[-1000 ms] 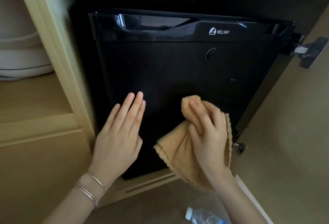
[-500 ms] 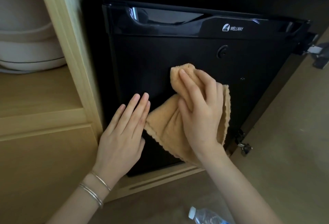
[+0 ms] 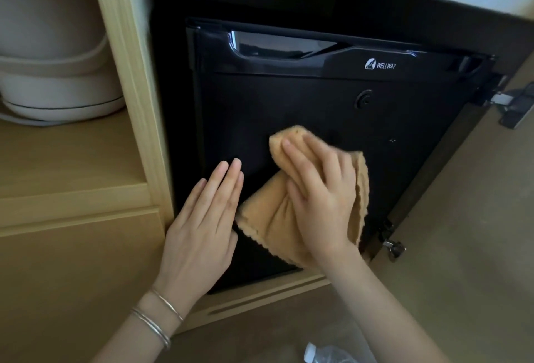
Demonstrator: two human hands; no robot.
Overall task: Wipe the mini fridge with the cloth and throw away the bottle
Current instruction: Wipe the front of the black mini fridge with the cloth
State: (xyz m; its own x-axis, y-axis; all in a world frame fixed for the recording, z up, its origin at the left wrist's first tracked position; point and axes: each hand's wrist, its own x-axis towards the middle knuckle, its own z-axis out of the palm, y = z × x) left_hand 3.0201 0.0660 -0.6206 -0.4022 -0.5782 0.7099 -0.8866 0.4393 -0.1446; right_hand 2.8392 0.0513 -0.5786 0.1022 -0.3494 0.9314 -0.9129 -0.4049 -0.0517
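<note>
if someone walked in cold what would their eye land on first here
Most likely the tan fluffy cloth, bright against the glossy black mini fridge door in the middle of the view, pressed there under the right hand. Next, the left hand lies flat on the door beside it, thin silver bangles on its wrist. At the bottom edge, a clear plastic bottle with a white cap lies on the floor.

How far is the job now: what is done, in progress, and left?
Nothing looks finished. In hand: the right hand presses the tan cloth on the black mini fridge door; the left hand lies flat beside it. Left: the plastic bottle lies on the floor.
</note>
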